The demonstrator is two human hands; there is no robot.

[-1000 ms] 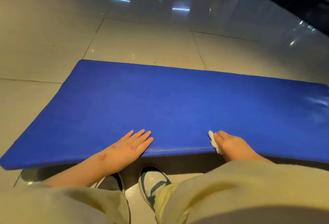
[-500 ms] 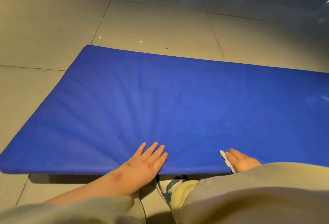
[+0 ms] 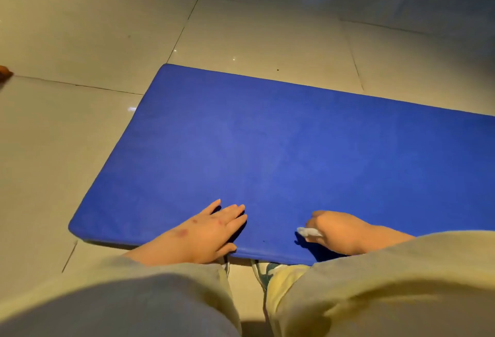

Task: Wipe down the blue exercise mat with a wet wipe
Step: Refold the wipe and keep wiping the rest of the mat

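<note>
Since the earlier frame both hands sit further onto the blue mat on the floor: left hand flat, fingers spread, right hand pinching the wet wipe at the near edge, so I judge most of the surface unwiped.

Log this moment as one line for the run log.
left hand flat on blue mat, near edge | right hand fingers closed on white wipe, on mat | phase: wiping
</note>
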